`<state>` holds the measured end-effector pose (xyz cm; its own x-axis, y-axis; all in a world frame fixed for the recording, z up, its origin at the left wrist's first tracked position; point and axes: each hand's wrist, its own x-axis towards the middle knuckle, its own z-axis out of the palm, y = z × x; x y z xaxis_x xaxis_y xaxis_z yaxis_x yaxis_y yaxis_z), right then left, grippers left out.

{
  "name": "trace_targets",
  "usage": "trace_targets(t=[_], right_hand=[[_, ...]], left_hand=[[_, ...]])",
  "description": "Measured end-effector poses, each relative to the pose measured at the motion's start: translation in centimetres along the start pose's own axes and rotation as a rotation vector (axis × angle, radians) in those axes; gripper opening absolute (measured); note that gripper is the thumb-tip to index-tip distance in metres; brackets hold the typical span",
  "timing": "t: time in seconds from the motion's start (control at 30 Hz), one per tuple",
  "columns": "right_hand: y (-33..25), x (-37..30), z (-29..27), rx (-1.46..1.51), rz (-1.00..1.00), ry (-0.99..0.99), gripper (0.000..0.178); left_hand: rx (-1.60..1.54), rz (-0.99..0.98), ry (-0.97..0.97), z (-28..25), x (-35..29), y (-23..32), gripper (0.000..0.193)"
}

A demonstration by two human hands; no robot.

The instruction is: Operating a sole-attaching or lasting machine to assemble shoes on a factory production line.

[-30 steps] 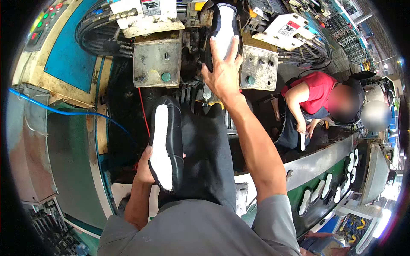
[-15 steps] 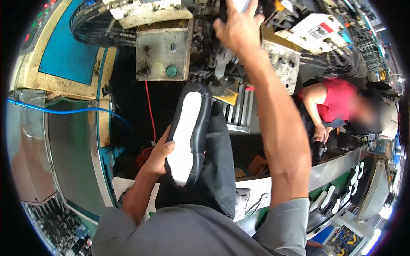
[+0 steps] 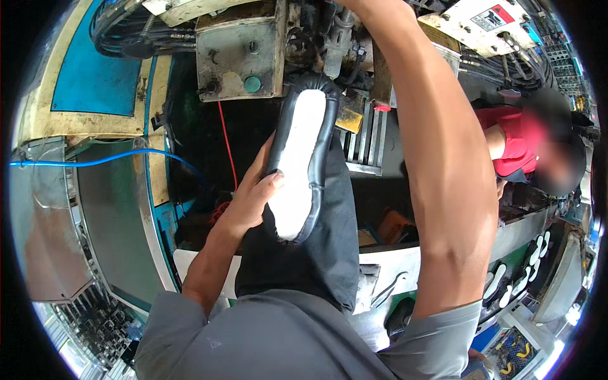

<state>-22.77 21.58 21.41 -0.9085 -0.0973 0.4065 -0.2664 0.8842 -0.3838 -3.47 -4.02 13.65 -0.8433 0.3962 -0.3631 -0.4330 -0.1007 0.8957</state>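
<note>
My left hand grips a black shoe upper, sole side facing up, with its thumb on the white insole board. The toe points away from me toward the machine, and the heel hangs over my dark trousers. From the lower right, my right forearm reaches far forward across the machine front. It runs out of the picture at the top edge, so the right hand and whatever it touches are out of sight.
Ahead stands a greasy machine with a metal control box bearing a green button. A slatted metal step sits below it. A red cable hangs at left. Right, a co-worker in red sits near a rack of shoes with white soles.
My left hand has brought the shoe upper forward and slightly right. My right arm has stretched farther forward, its hand leaving the picture. The view has shifted, and the co-worker has bent over.
</note>
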Motion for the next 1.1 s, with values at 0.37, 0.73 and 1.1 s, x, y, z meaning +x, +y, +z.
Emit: trace_targets(t=[0.37, 0.73, 1.1], right_hand=[[-9.0, -26.4, 0.5, 1.348, 0.917, -0.310, 0.093], [-15.7, -35.0, -5.4, 0.912, 1.085, -0.566, 0.071], [-16.3, -35.4, 3.8, 1.359, 0.892, -0.155, 0.082]], left_hand=[[-0.167, 0.087, -0.033, -0.1, -2.9, -0.7, 0.078], [-0.407, 0.083, -0.303, 1.1, -10.0, -6.2, 0.103], [0.089, 0.199, -0.096, 0.2, -16.1, -6.5, 0.109]])
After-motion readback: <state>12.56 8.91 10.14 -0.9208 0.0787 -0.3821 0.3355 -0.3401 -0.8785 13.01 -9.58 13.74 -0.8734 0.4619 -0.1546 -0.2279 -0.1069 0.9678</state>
